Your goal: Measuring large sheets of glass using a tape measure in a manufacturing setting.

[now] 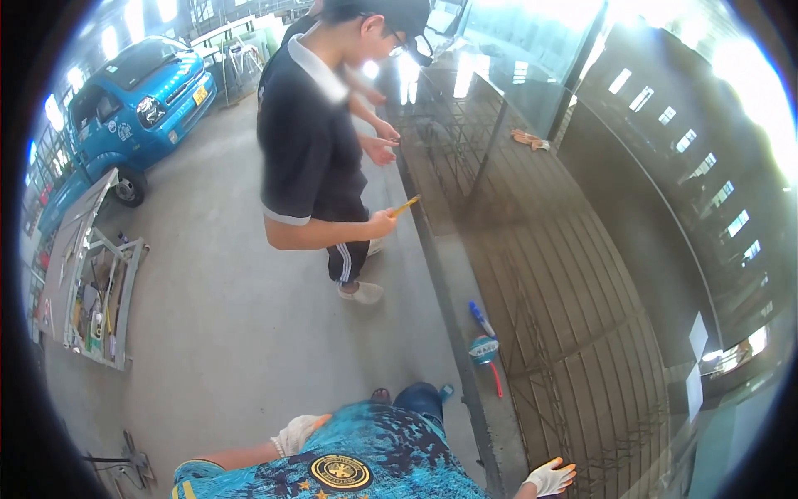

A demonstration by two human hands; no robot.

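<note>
My left hand point(299, 433), in a white glove with orange on it, rests against my side at the hip; its fingers are mostly hidden by my shirt. At the lower right my right hand point(550, 478), gloved in white with orange fingertips, lies with fingers spread at the near part of a large, shiny glass-like sheet point(582, 358). That sheet covers the work table and mirrors roof trusses. Ahead of my right hand, on the table's grey border, lie a blue marker point(480, 318), a round teal object point(483, 350) and a thin red piece point(497, 379).
A person point(307, 133) in a dark shirt stands at the table's left side holding a thin yellow tool point(406, 205); another person is partly hidden behind. An orange-and-white glove point(529, 140) lies farther along. Dark panels point(648, 216) stand right. A metal cart point(104, 291) and blue truck point(137, 100) are left.
</note>
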